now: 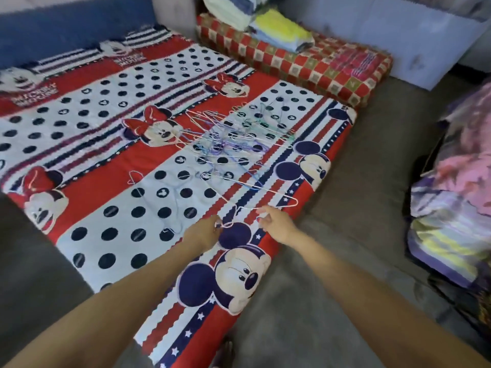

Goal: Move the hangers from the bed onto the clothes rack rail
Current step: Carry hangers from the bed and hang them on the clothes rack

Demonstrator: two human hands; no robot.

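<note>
A tangle of several thin wire hangers [233, 139] in pink, blue, purple and green lies on the bed [106, 144], which has a red, white and navy cartoon-mouse cover. A pink hanger [276, 193] is the nearest one, close to the bed's right edge. My left hand [204, 231] pinches its hook end. My right hand [276, 223] pinches its lower wire a little to the right. Another pink hanger [134, 177] lies apart to the left. No clothes rack is in view.
A red checkered mattress [332, 73] with folded towels [268, 25] lies behind the bed. Grey floor [358, 195] runs along the bed's right side. A heap of colourful bedding [457, 197] stands at the far right. A pale wall or box [414, 41] is at the back.
</note>
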